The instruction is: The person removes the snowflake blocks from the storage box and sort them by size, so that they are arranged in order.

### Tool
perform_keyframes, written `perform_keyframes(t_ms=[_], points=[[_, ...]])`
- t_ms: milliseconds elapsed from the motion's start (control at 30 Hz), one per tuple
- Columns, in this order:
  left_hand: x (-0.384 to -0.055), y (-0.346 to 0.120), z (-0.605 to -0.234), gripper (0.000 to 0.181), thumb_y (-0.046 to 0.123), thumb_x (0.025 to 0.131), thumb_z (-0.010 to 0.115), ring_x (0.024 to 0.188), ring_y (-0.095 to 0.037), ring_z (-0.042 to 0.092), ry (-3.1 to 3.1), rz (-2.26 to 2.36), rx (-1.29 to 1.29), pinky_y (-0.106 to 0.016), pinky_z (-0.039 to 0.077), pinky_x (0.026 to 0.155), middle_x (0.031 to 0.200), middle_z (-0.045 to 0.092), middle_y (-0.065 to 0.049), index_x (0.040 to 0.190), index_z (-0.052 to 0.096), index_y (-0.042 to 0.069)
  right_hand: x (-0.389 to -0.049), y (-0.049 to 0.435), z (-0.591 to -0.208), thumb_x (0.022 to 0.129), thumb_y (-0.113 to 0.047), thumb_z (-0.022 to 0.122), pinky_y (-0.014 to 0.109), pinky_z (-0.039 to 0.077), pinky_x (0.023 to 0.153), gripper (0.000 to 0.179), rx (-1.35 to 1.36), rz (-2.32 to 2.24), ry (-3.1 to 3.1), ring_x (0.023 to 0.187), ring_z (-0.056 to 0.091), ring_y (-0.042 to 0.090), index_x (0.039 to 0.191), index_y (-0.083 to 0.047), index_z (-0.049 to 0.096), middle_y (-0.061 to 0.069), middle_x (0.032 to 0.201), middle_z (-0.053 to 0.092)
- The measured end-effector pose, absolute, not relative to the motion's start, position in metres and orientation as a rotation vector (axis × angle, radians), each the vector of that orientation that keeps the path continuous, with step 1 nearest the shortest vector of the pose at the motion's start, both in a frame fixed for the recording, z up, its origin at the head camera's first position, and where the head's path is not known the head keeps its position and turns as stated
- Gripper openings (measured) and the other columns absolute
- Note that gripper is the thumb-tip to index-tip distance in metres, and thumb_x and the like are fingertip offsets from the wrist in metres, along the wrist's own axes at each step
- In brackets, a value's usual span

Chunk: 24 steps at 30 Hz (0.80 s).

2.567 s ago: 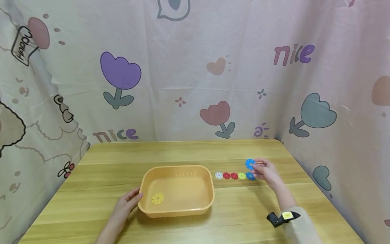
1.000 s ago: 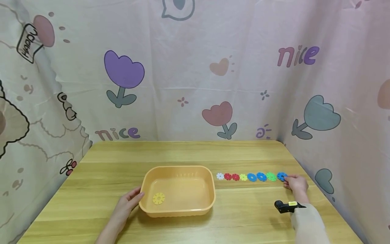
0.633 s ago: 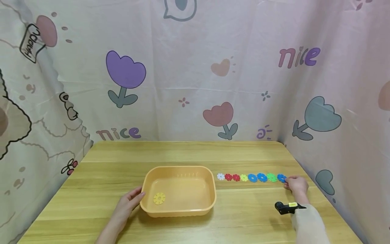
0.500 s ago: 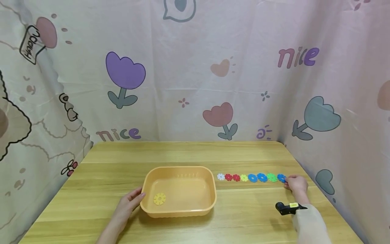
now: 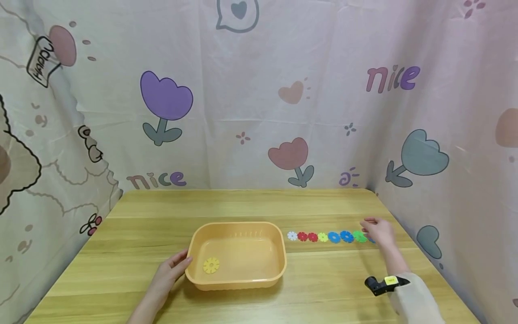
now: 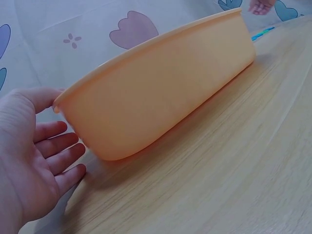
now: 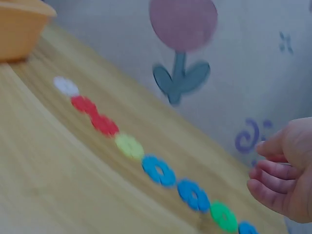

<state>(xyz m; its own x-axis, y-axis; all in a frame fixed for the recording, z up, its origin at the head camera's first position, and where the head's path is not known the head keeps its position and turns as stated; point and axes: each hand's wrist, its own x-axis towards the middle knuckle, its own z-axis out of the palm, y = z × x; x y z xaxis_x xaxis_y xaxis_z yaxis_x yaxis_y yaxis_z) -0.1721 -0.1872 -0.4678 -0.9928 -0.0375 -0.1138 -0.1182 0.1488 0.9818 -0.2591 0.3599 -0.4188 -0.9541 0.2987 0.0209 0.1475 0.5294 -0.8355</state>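
Observation:
My left hand (image 5: 167, 273) is at the left end of a yellow-orange plastic basin (image 5: 236, 284). In the left wrist view its thumb hooks over the rim and the other fingers lie along the outer wall. Inside the basin lies a yellow notched snowflake disc (image 5: 211, 265). My right hand (image 5: 380, 231) hovers over the right end of a row of snowflake discs, fingers loosely curled and holding nothing. From the left, the row runs white (image 5: 292, 236), two red (image 5: 302, 236), yellow-green (image 5: 322, 237), two blue (image 5: 346, 236), green (image 5: 359, 236), then a blue disc (image 7: 247, 228) partly hidden by the hand.
The wood-grain table (image 5: 162, 207) meets a printed cloth (image 5: 238, 99) at its back and sides. The basin stands left of the disc row. A black strap device (image 5: 384, 285) sits on the right sleeve.
Green and blue discs have joined the row's right end. Half a second ago my right hand touched the last blue disc; now it has lifted off and moved slightly left. My left hand stayed put.

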Motion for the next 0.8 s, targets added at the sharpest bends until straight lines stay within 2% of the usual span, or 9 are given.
perform_keyframes(t_ms=[167,300,600,800], points=[[-0.172,-0.187,-0.468,0.059,0.024,0.094,0.055,0.129,-0.036,0.032,2.334,2.006,-0.16,-0.042,0.033,0.103,0.141,0.035,-0.025,0.137,0.035,-0.01,-0.26,0.327,-0.4,0.091,-0.007,0.056,0.028,0.055,0.067,0.038,-0.217,1.578,-2.55,0.074,0.062,0.015,0.119,0.016,0.047,0.014,0.09,0.062],[-0.172,-0.186,-0.467,0.059,0.024,0.094,0.055,0.129,-0.036,0.032,2.326,2.013,-0.161,-0.044,0.031,0.103,0.141,0.035,-0.025,0.137,0.034,-0.01,-0.26,0.301,-0.388,0.09,-0.006,0.058,0.027,0.055,0.067,0.037,-0.077,1.696,-2.512,0.071,0.06,0.008,0.117,0.017,0.048,0.01,0.088,0.063],[-0.171,-0.187,-0.469,0.058,0.023,0.094,0.054,0.128,-0.035,0.032,2.324,2.017,-0.158,-0.044,0.031,0.103,0.141,0.035,-0.026,0.137,0.034,-0.011,-0.257,0.244,-0.375,0.089,-0.005,0.059,0.032,0.055,0.07,0.031,0.145,1.769,-2.543,0.077,0.062,0.019,0.113,0.014,0.052,0.02,0.093,0.062],[-0.172,-0.187,-0.47,0.058,0.024,0.094,0.055,0.128,-0.035,0.033,2.324,2.016,-0.159,-0.044,0.032,0.103,0.141,0.036,-0.025,0.137,0.034,-0.009,-0.254,0.202,-0.375,0.087,-0.001,0.06,0.035,0.055,0.07,0.027,0.261,1.815,-2.574,0.078,0.06,0.026,0.109,0.013,0.055,0.017,0.087,0.061]])
